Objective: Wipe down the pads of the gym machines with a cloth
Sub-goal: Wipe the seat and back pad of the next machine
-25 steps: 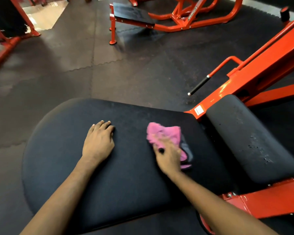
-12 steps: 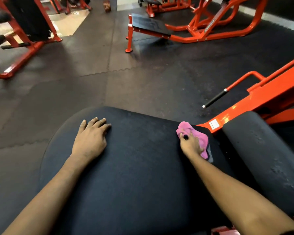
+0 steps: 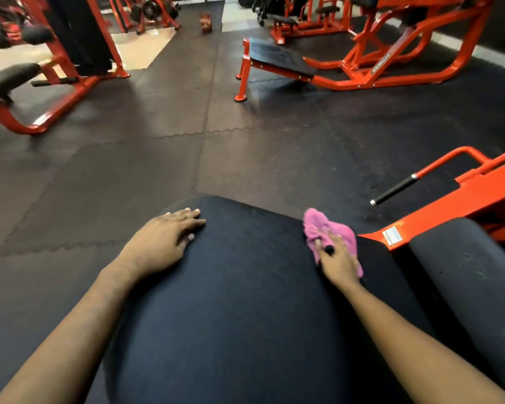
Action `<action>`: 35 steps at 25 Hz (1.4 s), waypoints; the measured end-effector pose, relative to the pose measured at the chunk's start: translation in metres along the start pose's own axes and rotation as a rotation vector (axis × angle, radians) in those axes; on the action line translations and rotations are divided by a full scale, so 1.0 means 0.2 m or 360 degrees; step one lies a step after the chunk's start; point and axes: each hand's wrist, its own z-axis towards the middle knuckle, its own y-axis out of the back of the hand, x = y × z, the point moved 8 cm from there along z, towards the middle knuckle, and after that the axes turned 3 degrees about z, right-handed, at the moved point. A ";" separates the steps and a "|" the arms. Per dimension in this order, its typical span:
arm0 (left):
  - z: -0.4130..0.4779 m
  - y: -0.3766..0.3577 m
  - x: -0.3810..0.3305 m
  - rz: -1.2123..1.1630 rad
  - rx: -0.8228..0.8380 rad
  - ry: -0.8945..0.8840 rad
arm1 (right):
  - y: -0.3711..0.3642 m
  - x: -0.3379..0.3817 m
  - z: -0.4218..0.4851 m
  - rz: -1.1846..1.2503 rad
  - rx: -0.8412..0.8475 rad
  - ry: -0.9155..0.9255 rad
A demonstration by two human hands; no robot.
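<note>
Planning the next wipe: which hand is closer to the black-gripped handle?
Right. The right hand, pressing the pink cloth on the pad, sits below-left of the handle; the left hand rests flat on the pad, much farther left.

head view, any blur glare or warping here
Head view: wide-angle warping bows the orange frames and floor seams toward the edges; the pink cloth and right hand look slightly motion-smeared; glare sits on the pale floor patch; the big black pad is evenly lit, its texture soft.
</note>
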 end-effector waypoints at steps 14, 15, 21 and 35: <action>-0.22 0.09 0.17 -0.0315 -0.0380 0.0653 | -0.15 0.85 -0.59 0.0288 0.0428 0.1316; -0.28 0.08 0.16 -0.0330 -0.0366 0.0681 | -0.12 0.69 -0.57 0.0280 0.0384 0.1247; -0.56 0.11 0.10 -0.0473 -0.0463 0.0766 | -0.21 0.76 -0.01 0.0161 0.0219 0.0251; -0.70 0.04 0.13 -0.1086 -0.0810 0.1023 | -0.22 0.98 -0.34 0.0221 0.0276 0.0964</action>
